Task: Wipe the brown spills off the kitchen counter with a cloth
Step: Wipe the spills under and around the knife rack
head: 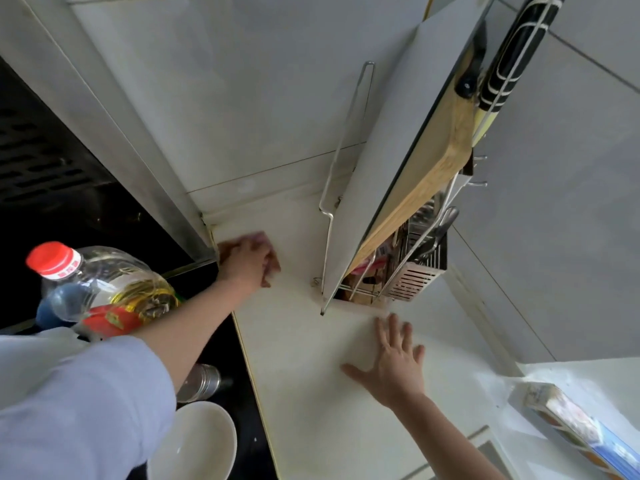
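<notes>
**Cloth pressed into the far corner of the tabletop**

We see our left hand (250,258) flat on a pinkish-brown cloth (260,244), fingers curled over it, at the back corner of the pale tabletop (304,375) where it meets the tiled wall; the cloth is blurred. Our right hand (394,362) lies spread, palm down, on bare tabletop nearer us, holding nothing. Just beyond it stands a wire rack (398,271) bearing a wooden cutting board (446,161) and utensils. Left of the arm, on the black stovetop side, sit a red-capped oil bottle (100,289), a metal shaker (202,382) and a white bowl (194,445).
</notes>
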`<state>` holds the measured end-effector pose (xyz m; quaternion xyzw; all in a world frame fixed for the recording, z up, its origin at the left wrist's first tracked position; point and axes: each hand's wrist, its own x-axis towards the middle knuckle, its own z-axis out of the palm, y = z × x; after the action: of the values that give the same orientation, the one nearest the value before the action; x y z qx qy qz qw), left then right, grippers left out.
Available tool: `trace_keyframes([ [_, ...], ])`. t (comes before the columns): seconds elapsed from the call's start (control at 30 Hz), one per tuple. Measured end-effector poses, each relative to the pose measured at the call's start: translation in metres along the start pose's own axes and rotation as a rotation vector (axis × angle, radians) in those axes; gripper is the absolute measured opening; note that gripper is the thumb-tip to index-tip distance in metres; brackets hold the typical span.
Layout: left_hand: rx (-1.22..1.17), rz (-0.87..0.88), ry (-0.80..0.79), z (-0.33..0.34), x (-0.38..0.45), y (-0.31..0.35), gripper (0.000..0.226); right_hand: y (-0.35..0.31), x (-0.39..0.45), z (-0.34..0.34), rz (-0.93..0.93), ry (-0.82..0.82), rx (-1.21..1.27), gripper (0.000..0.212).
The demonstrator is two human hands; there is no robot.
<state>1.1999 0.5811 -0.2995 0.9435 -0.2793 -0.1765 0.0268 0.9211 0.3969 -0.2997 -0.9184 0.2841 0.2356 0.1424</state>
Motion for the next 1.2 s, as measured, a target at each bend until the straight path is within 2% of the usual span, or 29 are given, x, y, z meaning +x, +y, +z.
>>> trace_keyframes([
  [0.07, 0.041, -0.030, 0.005, -0.003, 0.007, -0.002, 0.040, -0.005, -0.003, -0.003, -0.011, -0.007, -0.051, 0.112],
  [0.23, 0.168, 0.232, -0.102, 0.024, -0.033, 0.029, 0.041, -0.043, -0.008, -0.004, -0.186, -0.018, -0.098, 0.091],
  [0.27, 0.197, 0.228, -0.112, 0.021, -0.031, 0.027, 0.044, -0.045, -0.007, -0.005, -0.186, -0.022, -0.100, 0.090],
  [0.4, 0.289, -0.114, -0.053, 0.008, 0.005, -0.006, 0.077, -0.045, -0.005, -0.003, -0.169, -0.055, -0.105, 0.091],
  [0.43, 0.318, -0.147, -0.037, 0.006, 0.007, -0.006, 0.082, -0.046, -0.005, -0.003, -0.162, -0.057, -0.099, 0.092],
  [0.47, 0.276, -0.127, -0.041, 0.007, 0.003, 0.002, 0.082, -0.047, -0.005, -0.003, -0.156, -0.062, -0.097, 0.092],
  [0.53, 0.150, 0.053, -0.080, 0.023, -0.014, 0.027, 0.076, -0.047, -0.006, -0.002, -0.143, -0.068, -0.096, 0.093],
  [0.6, 0.149, 0.214, -0.133, 0.036, -0.028, 0.038, 0.076, -0.045, -0.006, -0.002, -0.146, -0.057, -0.098, 0.093],
  [0.63, 0.161, 0.176, -0.125, 0.036, -0.018, 0.029, 0.082, -0.045, -0.004, -0.002, -0.148, -0.050, -0.098, 0.093],
  [0.7, 0.189, -0.043, -0.115, 0.014, 0.012, 0.002, 0.088, -0.046, -0.003, -0.003, -0.156, -0.053, -0.097, 0.094],
  [0.73, 0.205, -0.124, -0.116, 0.004, 0.028, -0.013, 0.084, -0.046, -0.002, -0.003, -0.156, -0.053, -0.093, 0.094],
  [0.8, 0.234, -0.138, -0.082, -0.009, 0.044, -0.032, 0.072, -0.047, 0.000, -0.003, -0.159, -0.065, -0.103, 0.094],
  [0.87, 0.174, -0.021, -0.101, -0.006, 0.041, -0.021, 0.069, -0.047, 0.000, -0.003, -0.154, -0.072, -0.111, 0.094],
  [0.97, 0.055, 0.307, -0.163, 0.021, 0.000, 0.021, 0.053, -0.049, -0.001, -0.005, -0.154, -0.078, -0.108, 0.093],
  [1.03, 0.038, 0.389, -0.135, 0.029, -0.017, 0.035, 0.042, -0.049, -0.001, -0.007, -0.150, -0.080, -0.106, 0.094],
  [1.2, 0.017, 0.021, -0.149, -0.005, 0.049, -0.001, 0.067, -0.052, -0.003, -0.010, -0.138, -0.096, -0.083, 0.094],
])
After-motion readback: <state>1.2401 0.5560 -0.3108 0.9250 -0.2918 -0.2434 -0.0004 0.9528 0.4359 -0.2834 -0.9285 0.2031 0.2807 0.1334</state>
